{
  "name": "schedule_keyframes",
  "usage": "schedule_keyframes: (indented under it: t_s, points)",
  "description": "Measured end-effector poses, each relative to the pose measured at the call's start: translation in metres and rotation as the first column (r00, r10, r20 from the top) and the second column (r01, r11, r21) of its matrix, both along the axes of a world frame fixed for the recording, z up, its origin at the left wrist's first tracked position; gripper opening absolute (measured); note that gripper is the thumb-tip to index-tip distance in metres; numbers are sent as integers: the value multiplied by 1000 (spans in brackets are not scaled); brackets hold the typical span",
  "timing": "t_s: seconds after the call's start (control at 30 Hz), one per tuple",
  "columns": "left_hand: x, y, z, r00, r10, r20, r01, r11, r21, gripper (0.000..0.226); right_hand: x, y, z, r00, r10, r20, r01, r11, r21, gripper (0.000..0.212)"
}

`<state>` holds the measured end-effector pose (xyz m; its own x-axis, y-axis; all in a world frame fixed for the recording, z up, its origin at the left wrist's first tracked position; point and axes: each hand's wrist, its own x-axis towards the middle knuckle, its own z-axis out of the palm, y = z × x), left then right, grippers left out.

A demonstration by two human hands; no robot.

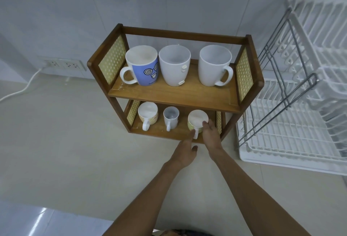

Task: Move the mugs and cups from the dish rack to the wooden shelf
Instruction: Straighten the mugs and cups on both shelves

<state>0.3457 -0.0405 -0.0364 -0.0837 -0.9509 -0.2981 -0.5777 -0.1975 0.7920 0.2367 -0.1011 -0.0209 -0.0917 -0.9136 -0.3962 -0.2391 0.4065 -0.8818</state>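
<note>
Yellow cup (pixel 197 121) upright, handle forward

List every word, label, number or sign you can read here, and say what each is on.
No text can be read.
Blue mug: a cartoon face with spiral eyes; a dark line of print below it is too blurred to read.
Middle white mug: small white tabs, no lettering visible.
Yellow-patterned cups on the lower shelf: patterns only.

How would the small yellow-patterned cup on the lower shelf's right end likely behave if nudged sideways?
The yellow-patterned cup looks glazed ceramic, so probably rigid and chippable. Squat and upright on flat wood, it would likely slide rather than tip. The right hand touches its rim side.
</note>
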Motion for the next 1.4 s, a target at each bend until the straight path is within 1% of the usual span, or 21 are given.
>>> schedule_keyframes:
  t_s: [0.23, 0.37, 0.5, 0.57, 0.6, 0.7, 0.83, 0.9, 0.97, 1.03, 1.13, 1.23, 1.3, 1.4]
  points:
    - [9, 0, 2, 1000, -26, -4, 26, 1000, 13, 67, 2, 8, 4, 999, 19, -30, -19, 1000, 5, 48]
    - [11, 0, 5, 999, -26, -26, 26, 1000, -15, 65, 2, 12, 14, 997, 45, -58, -44, 999, 18, 49]
    - [18, 11, 24, 992, 40, -118, -57, 987, -148, 58, 4, 30, 39, 990, 74, -118, -78, 997, -28, 50]
    - [26, 24, 37, 985, 75, -157, -111, 966, -233, 54, 5, 49, 57, 986, 94, -137, -106, 991, -85, 52]
    - [31, 32, 44, 978, 120, -172, -162, 952, -260, 53, 6, 60, 66, 985, 104, -140, -122, 985, -122, 53]
    - [50, 52, 74, 936, 288, -203, -345, 866, -362, 51, 18, 89, 103, 982, 156, -104, -178, 954, -243, 59]
    - [82, 55, 130, 858, 419, -299, -514, 672, -533, 46, 49, 97, 156, 967, 254, -21, -241, 881, -407, 54]
    - [99, 50, 155, 822, 452, -345, -564, 572, -595, 46, 67, 93, 178, 958, 286, -8, -256, 846, -468, 53]
    - [112, 42, 173, 816, 446, -367, -568, 506, -649, 47, 85, 87, 194, 949, 316, 11, -265, 813, -518, 50]
    - [122, 31, 186, 817, 463, -344, -563, 511, -649, 51, 102, 77, 204, 933, 357, 44, -282, 802, -526, 49]
    - [132, 12, 198, 802, 511, -309, -588, 588, -556, 57, 127, 59, 208, 923, 382, 47, -313, 815, -487, 52]
    - [138, 2, 203, 794, 494, -354, -608, 656, -448, 54, 147, 46, 203, 920, 386, 63, -325, 845, -425, 56]
    - [137, 1, 200, 798, 469, -379, -601, 671, -435, 51, 156, 40, 198, 925, 373, 68, -317, 858, -405, 58]
    - [132, 5, 192, 803, 432, -411, -589, 682, -434, 48, 160, 33, 196, 930, 357, 84, -292, 859, -420, 60]
